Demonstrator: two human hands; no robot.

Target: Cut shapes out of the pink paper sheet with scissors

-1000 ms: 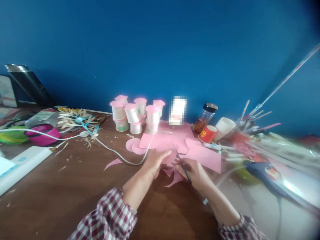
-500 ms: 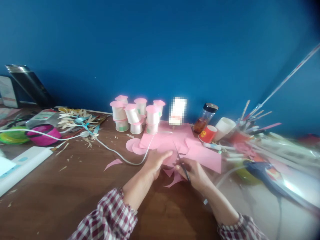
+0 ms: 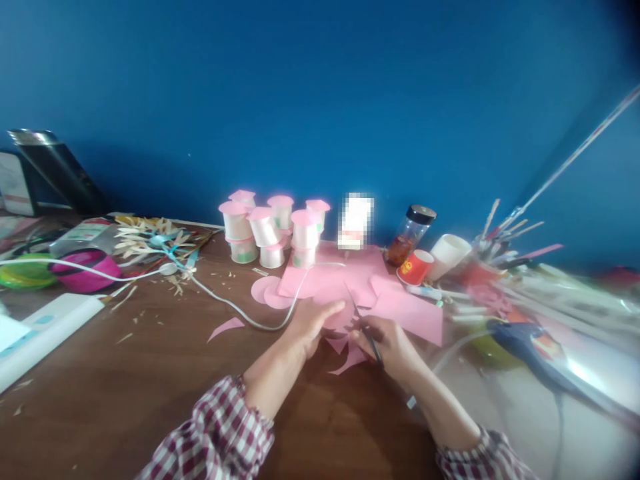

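Note:
A pair of scissors [image 3: 369,337] is in my right hand [image 3: 395,348], its fingers wrapped round the handles and its blades pointing away from me. Close to the blades, my left hand [image 3: 311,327] grips a pink paper piece [image 3: 338,316] between thumb and fingers. Pink scraps [image 3: 351,360] lie on the table below both hands. Behind them are flat pink sheets [image 3: 411,315]. Rounded pink paper pieces [image 3: 262,289] rest to the left of those sheets.
Several stacked white paper cups [image 3: 264,228] with pink tops stand near the blue wall. A lit phone [image 3: 356,223], a dark-lidded jar [image 3: 410,237] and a red cup [image 3: 416,267] are at the back. A white cable [image 3: 235,312] crosses the table; a power strip [image 3: 55,333] lies left.
The scissors' blades have shifted very slightly left, and the right hand's grip has moved a little with them. The left hand and the other things look almost the same.

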